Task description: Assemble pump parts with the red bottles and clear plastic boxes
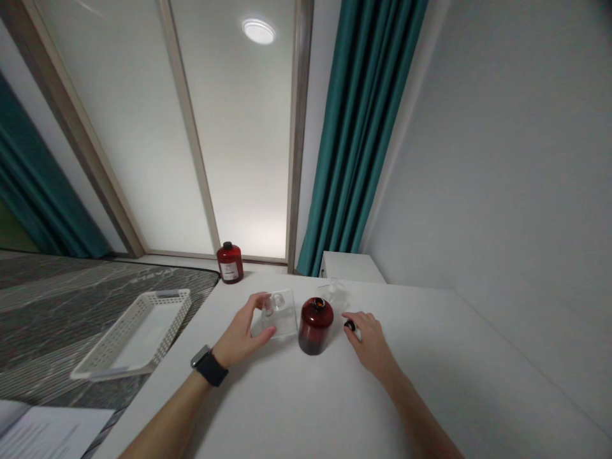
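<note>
Left hand [246, 338] of the person makes a rather wide curve and holds the clear square container [285, 317] by its left side, with the thumb near the front; right hand [370, 341] is narrow, with thumb and index finger pinching a black cap [349, 326]. Behind everything stands a door with frosted panels [243, 140], and to its right hangs a teal curtain [368, 127]. Both hands are over the white table [296, 414], in the half toward its far edge. Beyond the left edge lies a white perforated basket [171, 331], on a grey striped surface. An uncapped dark red bottle [314, 333] stands upright between the two hands, nearer to the far edge than to the near one. Another red bottle [230, 256], with a pale label and a black top, stands at the far left corner. Some crumpled clear plastic [337, 294] lies by the far edge, behind the uncapped bottle. Around the left wrist is a smartwatch [209, 365] with dark strap. Whether the container's base touches the table, one cannot tell.
</note>
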### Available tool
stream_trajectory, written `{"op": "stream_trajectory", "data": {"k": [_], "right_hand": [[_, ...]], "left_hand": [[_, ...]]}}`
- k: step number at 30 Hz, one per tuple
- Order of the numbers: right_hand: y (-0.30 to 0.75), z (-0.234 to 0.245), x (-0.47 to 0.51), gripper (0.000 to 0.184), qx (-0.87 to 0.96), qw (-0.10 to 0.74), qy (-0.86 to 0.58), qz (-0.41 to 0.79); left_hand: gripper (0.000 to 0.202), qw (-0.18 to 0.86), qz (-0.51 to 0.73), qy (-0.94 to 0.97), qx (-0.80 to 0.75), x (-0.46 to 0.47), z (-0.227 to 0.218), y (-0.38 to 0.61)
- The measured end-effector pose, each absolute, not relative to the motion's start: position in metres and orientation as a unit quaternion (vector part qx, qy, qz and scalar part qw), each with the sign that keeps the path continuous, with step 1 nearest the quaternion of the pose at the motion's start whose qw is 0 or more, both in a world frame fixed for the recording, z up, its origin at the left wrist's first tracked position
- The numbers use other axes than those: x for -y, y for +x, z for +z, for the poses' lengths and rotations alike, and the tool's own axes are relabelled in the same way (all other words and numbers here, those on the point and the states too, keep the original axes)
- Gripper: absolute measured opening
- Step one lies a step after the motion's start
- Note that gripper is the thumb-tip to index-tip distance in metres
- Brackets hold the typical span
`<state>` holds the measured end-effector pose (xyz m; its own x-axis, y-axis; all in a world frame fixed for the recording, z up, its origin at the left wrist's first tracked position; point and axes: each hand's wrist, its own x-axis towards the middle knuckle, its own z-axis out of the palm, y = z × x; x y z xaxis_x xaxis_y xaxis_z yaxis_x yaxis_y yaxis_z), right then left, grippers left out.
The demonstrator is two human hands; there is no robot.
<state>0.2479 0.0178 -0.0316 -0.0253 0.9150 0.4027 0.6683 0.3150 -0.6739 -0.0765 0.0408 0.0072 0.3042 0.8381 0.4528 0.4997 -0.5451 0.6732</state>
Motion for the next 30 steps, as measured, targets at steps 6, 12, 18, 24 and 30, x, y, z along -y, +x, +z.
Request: {"op": "stream_trajectory", "data": {"k": [6,12,18,24,30], "right_hand": [[0.233,-0.022,-0.016,0.037,0.571,0.556,-0.491,0.351],[0.228,-0.015,-0.012,0.037,0.440,0.627,-0.418,0.489],[0.230,-0.014,-0.015,0.033,0.331,0.657,-0.405,0.543],[0.225,-0.012,-0.012,0.037,0.304,0.659,-0.415,0.549],[0.217,-0.009,-0.005,0.038,0.357,0.665,-0.429,0.496]], "left_hand": [[0.047,0.218,0.386,0.760,-0.475,-0.059,-0.017,-0.083],[0.048,0.175,0.335,0.773,-0.510,-0.063,-0.020,-0.086],[0.053,0.164,0.295,0.788,-0.514,-0.066,-0.026,-0.088],[0.064,0.098,0.389,0.792,-0.460,-0.061,-0.019,-0.090],[0.039,0.013,0.481,0.795,-0.370,-0.031,0.006,-0.056]]}}
